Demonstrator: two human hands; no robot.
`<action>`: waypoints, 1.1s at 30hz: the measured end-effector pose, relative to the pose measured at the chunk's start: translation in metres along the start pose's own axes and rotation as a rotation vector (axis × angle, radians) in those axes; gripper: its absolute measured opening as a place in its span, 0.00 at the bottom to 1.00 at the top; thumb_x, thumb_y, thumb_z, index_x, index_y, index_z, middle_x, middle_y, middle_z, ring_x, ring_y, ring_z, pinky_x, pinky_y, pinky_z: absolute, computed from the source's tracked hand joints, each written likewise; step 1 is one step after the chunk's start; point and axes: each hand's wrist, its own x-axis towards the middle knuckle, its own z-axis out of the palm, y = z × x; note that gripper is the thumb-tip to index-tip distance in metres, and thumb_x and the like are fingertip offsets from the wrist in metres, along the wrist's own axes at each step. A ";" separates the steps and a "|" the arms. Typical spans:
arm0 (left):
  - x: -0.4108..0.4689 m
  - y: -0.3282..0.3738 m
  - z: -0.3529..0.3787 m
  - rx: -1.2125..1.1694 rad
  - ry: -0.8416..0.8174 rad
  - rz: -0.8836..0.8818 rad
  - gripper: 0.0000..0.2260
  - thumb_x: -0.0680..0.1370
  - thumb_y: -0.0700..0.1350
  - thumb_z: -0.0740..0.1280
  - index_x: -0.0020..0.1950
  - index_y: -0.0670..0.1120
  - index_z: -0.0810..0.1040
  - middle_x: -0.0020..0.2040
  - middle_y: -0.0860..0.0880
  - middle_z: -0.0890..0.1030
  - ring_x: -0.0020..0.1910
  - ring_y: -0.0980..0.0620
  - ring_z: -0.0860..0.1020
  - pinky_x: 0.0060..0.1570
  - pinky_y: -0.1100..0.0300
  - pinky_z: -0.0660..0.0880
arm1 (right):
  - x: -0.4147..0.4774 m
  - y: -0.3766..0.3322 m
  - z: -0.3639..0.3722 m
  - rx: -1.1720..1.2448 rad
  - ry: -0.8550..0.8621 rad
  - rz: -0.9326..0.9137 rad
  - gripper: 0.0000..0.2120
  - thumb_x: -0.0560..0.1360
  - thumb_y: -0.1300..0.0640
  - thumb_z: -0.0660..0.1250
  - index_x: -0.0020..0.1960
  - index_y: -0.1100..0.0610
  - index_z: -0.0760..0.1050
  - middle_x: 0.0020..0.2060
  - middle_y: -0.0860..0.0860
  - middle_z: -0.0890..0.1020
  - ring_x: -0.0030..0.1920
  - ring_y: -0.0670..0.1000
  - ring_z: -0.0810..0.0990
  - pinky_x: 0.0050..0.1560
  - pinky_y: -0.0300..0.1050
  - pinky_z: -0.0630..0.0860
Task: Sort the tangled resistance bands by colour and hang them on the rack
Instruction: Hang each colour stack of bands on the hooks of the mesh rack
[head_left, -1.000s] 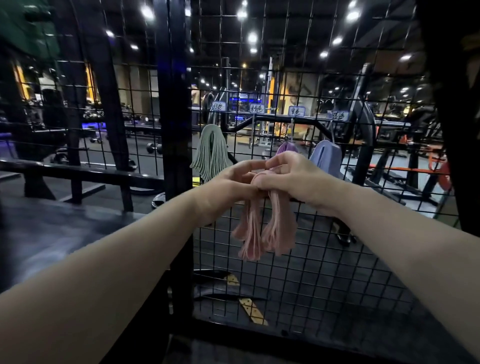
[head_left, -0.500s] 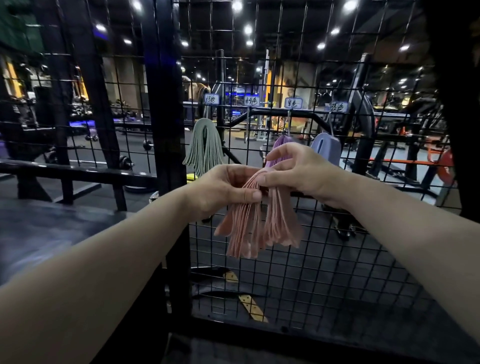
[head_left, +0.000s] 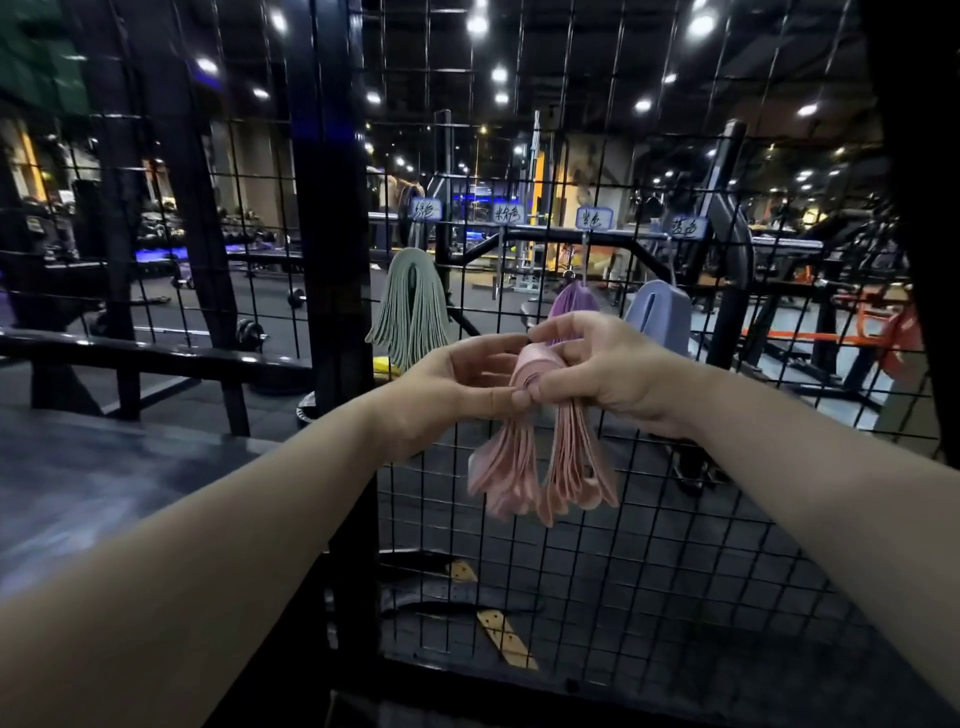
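At the wire rack (head_left: 671, 525), your left hand (head_left: 457, 392) and right hand (head_left: 615, 374), both gripping the pink bands (head_left: 540, 467), had drawn apart and bared their fold, seemingly ready for the empty hook (head_left: 497, 270) beside the green bands (head_left: 410, 306).

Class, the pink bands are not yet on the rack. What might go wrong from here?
The pink bands are a thick, splayed bundle pinched between the left hand and right hand; outer loops may slip from the grip. The empty hook is thin, so some loops might miss it. The purple bands hang close by and might get knocked.
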 end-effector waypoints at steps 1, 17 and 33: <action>0.001 0.002 -0.001 -0.021 -0.002 -0.010 0.30 0.72 0.38 0.76 0.73 0.47 0.72 0.66 0.42 0.79 0.64 0.44 0.79 0.62 0.52 0.77 | 0.002 0.000 0.000 0.011 0.014 -0.003 0.28 0.68 0.69 0.77 0.64 0.58 0.71 0.53 0.61 0.84 0.50 0.59 0.86 0.50 0.53 0.84; 0.049 0.017 -0.024 0.356 0.144 0.053 0.24 0.81 0.38 0.66 0.76 0.51 0.69 0.63 0.54 0.82 0.62 0.56 0.80 0.65 0.53 0.76 | 0.065 -0.005 -0.005 -0.028 0.205 -0.040 0.30 0.62 0.50 0.83 0.57 0.54 0.74 0.52 0.54 0.83 0.51 0.52 0.83 0.47 0.46 0.80; 0.094 0.038 -0.059 1.156 0.647 0.367 0.07 0.79 0.47 0.69 0.56 0.51 0.81 0.53 0.53 0.79 0.48 0.53 0.78 0.45 0.57 0.77 | 0.133 -0.039 -0.017 -0.259 0.234 -0.174 0.14 0.73 0.49 0.75 0.50 0.55 0.74 0.36 0.50 0.75 0.34 0.48 0.72 0.33 0.41 0.69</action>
